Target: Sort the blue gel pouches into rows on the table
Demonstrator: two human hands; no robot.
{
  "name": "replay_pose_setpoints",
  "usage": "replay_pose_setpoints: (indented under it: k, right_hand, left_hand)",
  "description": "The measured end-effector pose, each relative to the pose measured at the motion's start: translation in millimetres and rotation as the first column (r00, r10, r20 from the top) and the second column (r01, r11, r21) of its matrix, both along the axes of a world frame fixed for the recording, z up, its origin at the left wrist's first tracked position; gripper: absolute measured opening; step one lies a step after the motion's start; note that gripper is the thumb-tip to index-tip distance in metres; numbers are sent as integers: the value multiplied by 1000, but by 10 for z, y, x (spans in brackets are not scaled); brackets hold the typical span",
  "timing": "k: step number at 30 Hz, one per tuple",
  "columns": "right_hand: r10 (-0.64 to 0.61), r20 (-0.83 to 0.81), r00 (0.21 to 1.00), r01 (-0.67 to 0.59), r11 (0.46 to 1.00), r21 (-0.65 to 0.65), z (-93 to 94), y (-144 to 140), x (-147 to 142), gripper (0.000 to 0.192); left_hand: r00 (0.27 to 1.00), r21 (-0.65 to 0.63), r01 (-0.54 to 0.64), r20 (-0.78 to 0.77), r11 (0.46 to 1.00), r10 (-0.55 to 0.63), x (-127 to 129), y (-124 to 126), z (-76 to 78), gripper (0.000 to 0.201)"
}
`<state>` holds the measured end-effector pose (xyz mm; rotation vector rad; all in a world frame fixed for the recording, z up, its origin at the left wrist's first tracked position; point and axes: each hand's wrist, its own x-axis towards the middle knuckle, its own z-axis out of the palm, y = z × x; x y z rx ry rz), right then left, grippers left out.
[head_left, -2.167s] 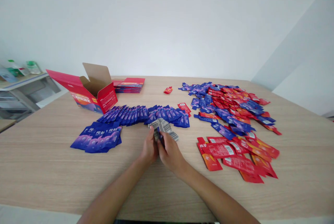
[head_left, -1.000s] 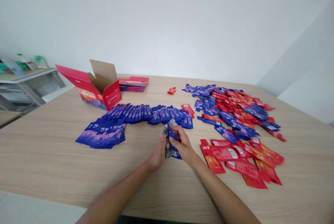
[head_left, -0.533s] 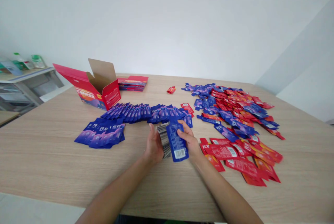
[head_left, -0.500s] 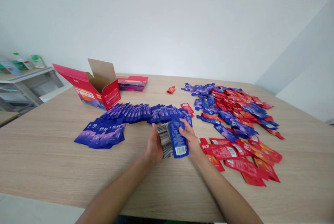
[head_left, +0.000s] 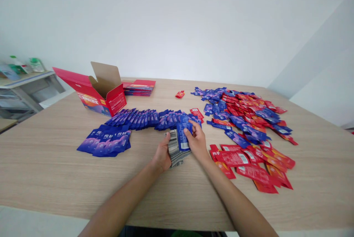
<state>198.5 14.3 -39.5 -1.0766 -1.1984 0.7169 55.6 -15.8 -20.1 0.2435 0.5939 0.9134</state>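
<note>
While the head view is the only one on offer, it shows the work plainly: the left hand [head_left: 161,157] is curled shut around a fanned stack of sachets [head_left: 174,153], printed backs up, held low over the desk [head_left: 55,170] just in front of the person. The right hand [head_left: 197,142] pinches one blue sachet [head_left: 182,136] between thumb and fingertips, its grip closed on the upper part of the packet. That sachet lies against the top of the stack, its long axis running away from the person, barcode end nearest the body, far end pointing toward the row of blue sachets [head_left: 149,119].

I would judge this a gathering step: single blue packets squared onto the held stack. The next move seems to call for sliding this one flush with the others, edges aligned, without letting the fan slip.

To the left sits a spread of face-up blue sachets [head_left: 106,142] and an open red carton [head_left: 95,97]; to the right, red sachets [head_left: 254,165] and a mixed pile [head_left: 243,113].
</note>
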Motion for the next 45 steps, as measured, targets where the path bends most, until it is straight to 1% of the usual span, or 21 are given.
replay_pose_setpoints:
  k: [3,5,9,13,16,20,23,24,27,28,29,31,32,34,35,37,38,39,41,42,45]
  right_hand:
    - [-84,62,995,83,996,15,1,-11,5,50]
    - [-112,92,989,110,994,23,14,-17,21,47]
    - [-116,116,986,114,993,21,43,-17,57,32]
    - [-128,108,986,128,992,8,58,-21,60,30]
    - [-136,77,988,136,991,9,60,-29,47,32]
    - [-129,88,988,126,991,33,68,-34,40,36]
    - [-132,78,988,128,991,47,100,-37,49,36]
    - [-140,51,989,137,989,54,115,-39,54,40]
    - [-195,-59,979,200,977,79,167,-63,71,63]
    - [-234,-63,970,240,966,98,182,-80,73,65]
    - [-270,-25,963,271,954,131,195,-102,73,58]
    - [-309,139,941,271,932,239,209,-161,58,33]
    - [-301,247,921,226,929,293,208,-195,44,22]
    - [-245,483,841,64,930,362,187,-259,4,13]
    - [-224,597,770,-19,928,372,168,-284,-17,12]
    - [-217,774,595,-139,920,366,120,-314,-54,17]
    - [-226,822,523,-166,918,359,92,-317,-66,19]
    - [-237,846,477,-174,918,355,66,-314,-72,21]
    - [-238,866,440,-191,918,349,24,-295,-70,24]
    - [-225,875,428,-224,912,344,12,-285,-62,25]
    - [-156,918,364,-398,865,305,20,-282,-31,27]
  left_hand:
    - [1000,9,24,-7,1000,-24,15,-17,12,52]
    - [999,12,23,-29,1000,-23,24,-29,20,52]
    - [997,10,23,-80,1000,-22,39,-56,29,48]
    - [990,0,65,-127,998,-65,49,-82,25,44]
    - [988,25,78,-133,997,-74,51,-96,18,44]
    - [992,80,90,-100,993,-82,53,-113,9,44]
    - [994,79,67,-92,995,-60,64,-119,9,48]
    - [995,65,51,-94,997,-45,68,-117,12,50]
    - [995,15,14,-95,1000,-12,72,-104,27,53]
    - [996,4,9,-92,1000,-9,70,-98,31,53]
    - [996,-4,3,-88,1000,-3,66,-92,35,53]
    - [997,-18,-10,-76,1000,8,59,-80,38,50]
    - [998,-24,-19,-62,1000,18,56,-74,36,48]
    - [998,-29,-58,-18,998,57,57,-60,22,43]
    - [996,-25,-84,11,996,84,59,-51,11,41]
    - [989,-11,-134,67,991,134,60,-30,-18,35]
    - [985,-8,-146,91,989,146,57,-20,-35,33]
    - [983,-11,-148,109,989,148,50,-9,-52,33]
    - [981,-29,-142,126,989,144,24,7,-86,36]
    - [982,-41,-140,126,989,144,6,11,-99,38]
    - [982,-52,-117,140,992,123,-48,6,-110,45]
